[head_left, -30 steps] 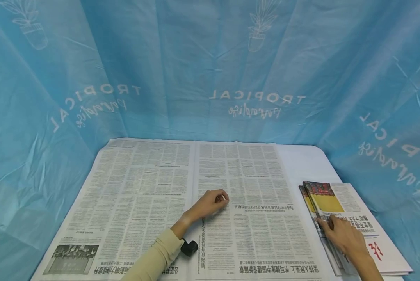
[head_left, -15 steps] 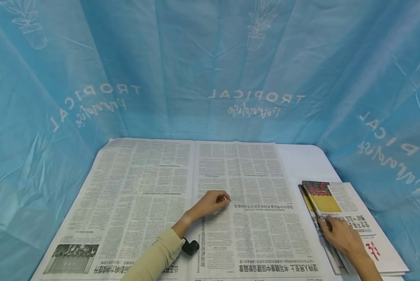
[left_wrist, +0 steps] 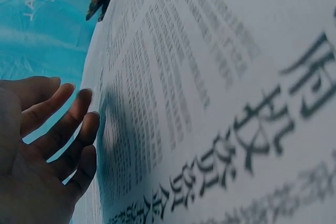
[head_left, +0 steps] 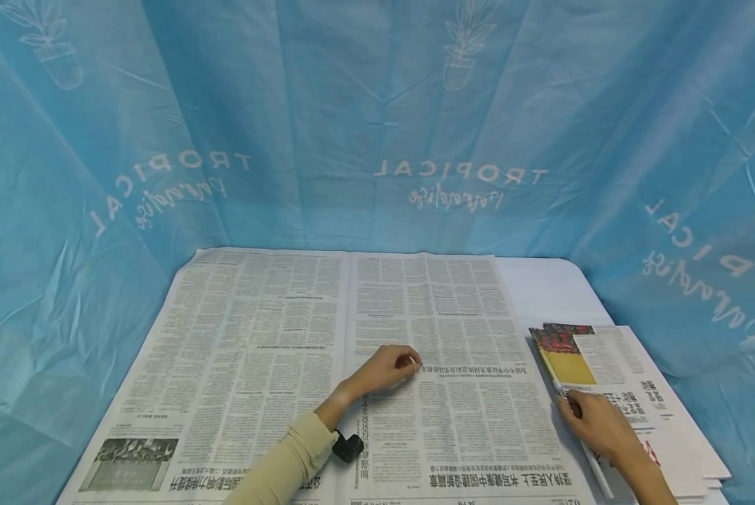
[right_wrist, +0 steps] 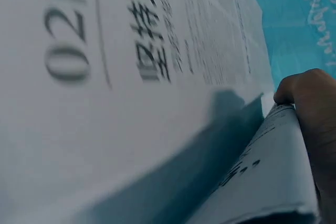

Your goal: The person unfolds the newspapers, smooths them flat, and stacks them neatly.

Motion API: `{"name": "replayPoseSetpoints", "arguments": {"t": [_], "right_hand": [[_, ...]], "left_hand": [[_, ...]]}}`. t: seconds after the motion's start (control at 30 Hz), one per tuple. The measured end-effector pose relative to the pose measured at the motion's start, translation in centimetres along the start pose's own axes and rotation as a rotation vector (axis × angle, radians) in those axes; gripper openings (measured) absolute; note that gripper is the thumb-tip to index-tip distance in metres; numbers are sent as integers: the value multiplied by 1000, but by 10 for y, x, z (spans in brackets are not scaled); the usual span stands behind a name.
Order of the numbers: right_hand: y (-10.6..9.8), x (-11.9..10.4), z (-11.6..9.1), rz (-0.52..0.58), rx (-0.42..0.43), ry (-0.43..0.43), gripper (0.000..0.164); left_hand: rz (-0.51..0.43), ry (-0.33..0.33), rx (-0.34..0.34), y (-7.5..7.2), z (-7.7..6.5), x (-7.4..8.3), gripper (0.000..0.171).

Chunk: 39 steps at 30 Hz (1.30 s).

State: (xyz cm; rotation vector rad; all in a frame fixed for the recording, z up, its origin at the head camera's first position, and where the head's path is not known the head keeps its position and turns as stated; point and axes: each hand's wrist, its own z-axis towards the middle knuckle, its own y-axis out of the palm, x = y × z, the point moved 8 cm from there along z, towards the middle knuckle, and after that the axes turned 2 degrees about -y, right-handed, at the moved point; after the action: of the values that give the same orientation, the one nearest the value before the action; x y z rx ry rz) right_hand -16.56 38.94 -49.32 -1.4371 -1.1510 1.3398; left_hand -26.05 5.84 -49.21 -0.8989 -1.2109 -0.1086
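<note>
Down at the near edge of the table, a beige-sleeved left arm (head_left: 278, 463) comes in with a small black wrist camera (head_left: 348, 447) on it, ending in a bare left hand (head_left: 384, 368) that's holding nothing. Its fingers are loosely bent over the big grey-white printed newspaper sheet (head_left: 257, 322) spread flat; can't tell if they touch it.

Off to the right, the bare right hand (head_left: 598, 426) is the busy one: it's pinching the left edge of a folded newspaper with a red-and-yellow picture (head_left: 570, 368). That paper sits on top, skewed a bit left of the pile of folded white newspapers (head_left: 677, 424) under it.

My read: the step in hand is separating that top one from the pile. Next move probably calls for a firm pinch and a low lift, so the ones below don't drag along.

Farther back there's bare white tabletop (head_left: 542, 284), then a blue fabric curtain with white lettering (head_left: 352, 105).

Worth checking the wrist cams: the right one shows the folded edge bowed up, a dark opening at its near end, which the head view misses. The left one shows gaps between the fingers; from above they look bunched.
</note>
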Motion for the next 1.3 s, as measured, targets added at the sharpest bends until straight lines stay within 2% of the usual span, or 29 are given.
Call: {"name": "replayPoseSetpoints", "arguments": {"t": [0.1, 0.23, 0.4, 0.6, 0.93, 1.07, 1.17, 1.3], "right_hand": [[2, -13, -1, -10, 20, -28, 35], [5, -29, -1, -7, 56, -49, 35], [12, -49, 1, 69, 81, -39, 37], [24, -74, 6, 134, 82, -36, 40], [32, -114, 19, 174, 108, -128, 39], [37, -136, 22, 148, 130, -174, 40], [41, -151, 22, 123, 146, -221, 41], [45, -169, 18, 103, 158, -279, 41]], "left_hand": [[-5, 4, -8, 5, -1, 2, 21], [-5, -25, 0, 8, -1, 2, 23], [3, -76, 45, 7, -2, -2, 30], [-4, -95, 52, 7, -1, -4, 33], [-70, -103, 18, 8, 3, -5, 40], [-69, -103, 19, 8, 1, -5, 40], [-41, -130, 40, 9, 1, -4, 45], [11, -210, 89, 9, 2, -6, 52]]}}
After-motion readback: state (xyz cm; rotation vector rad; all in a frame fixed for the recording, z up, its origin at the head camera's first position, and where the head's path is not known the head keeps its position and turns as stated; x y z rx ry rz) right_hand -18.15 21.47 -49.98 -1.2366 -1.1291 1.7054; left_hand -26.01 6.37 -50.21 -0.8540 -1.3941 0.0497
